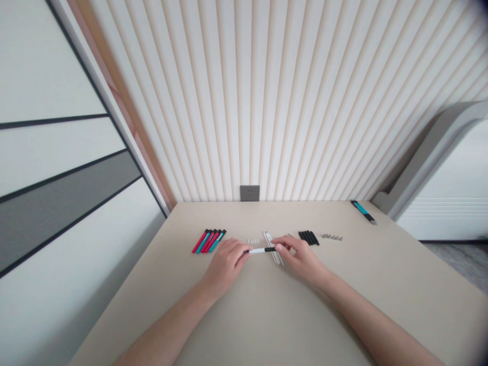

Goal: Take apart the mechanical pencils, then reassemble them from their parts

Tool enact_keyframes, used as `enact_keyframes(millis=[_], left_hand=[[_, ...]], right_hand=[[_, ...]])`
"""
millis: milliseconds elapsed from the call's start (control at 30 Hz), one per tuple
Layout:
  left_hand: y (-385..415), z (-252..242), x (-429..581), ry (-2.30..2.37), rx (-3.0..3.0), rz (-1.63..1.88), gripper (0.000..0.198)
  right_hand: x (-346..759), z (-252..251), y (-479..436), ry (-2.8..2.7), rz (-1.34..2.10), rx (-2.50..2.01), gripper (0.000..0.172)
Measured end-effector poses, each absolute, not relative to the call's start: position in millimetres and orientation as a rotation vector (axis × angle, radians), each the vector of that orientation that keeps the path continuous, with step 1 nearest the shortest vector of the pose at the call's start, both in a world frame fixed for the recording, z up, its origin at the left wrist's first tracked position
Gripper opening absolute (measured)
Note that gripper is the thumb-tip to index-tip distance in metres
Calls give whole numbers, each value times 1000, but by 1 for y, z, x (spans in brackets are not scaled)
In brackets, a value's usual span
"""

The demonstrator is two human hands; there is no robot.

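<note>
left hand (225, 268); right hand (301, 260); one white pen (261, 250) between

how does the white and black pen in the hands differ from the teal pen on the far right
The white-and-black pen has a mostly white barrel, the teal-and-black pen a mostly teal one. The white-and-black pen is pinched between the left hand and right hand, while the teal-and-black pen lies untouched near the far right corner of the beige table. Both are slim and cylindrical with black sections.
</note>
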State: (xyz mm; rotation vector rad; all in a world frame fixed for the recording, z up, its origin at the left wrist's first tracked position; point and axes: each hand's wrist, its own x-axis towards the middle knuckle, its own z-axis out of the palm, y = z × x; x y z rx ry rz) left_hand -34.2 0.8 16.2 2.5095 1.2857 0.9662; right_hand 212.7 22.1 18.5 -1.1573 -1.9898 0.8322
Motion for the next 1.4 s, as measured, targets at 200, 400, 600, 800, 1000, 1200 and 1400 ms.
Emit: enact_keyframes(millis=[200, 400, 600, 800, 1000, 1200, 1400], left_hand=[[1, 15, -34, 1266, 2387, 1047, 8], [2, 20, -32, 1322, 2114, 1055, 5], [2, 21, -33, 1303, 2093, 1059, 3], [1, 21, -32, 1244, 2124, 1100, 2], [2, 20, -33, 1281, 2168, 1125, 2], [2, 18, -34, 1129, 2396, 1149, 5], [3, 15, -35, 1204, 2401, 1161, 6]], right_hand=[[212, 20, 20, -2058, 815, -1137, 36], [212, 15, 21, -2015, 867, -1153, 34], [212, 21, 21, -2042, 823, -1145, 31], [211, 13, 22, -2015, 950, -1288, 53], [212, 17, 22, -2061, 834, -1078, 26], [208, 21, 15, -2141, 889, -1162, 53], [233, 34, 33, -2187, 537, -1270, 40]])
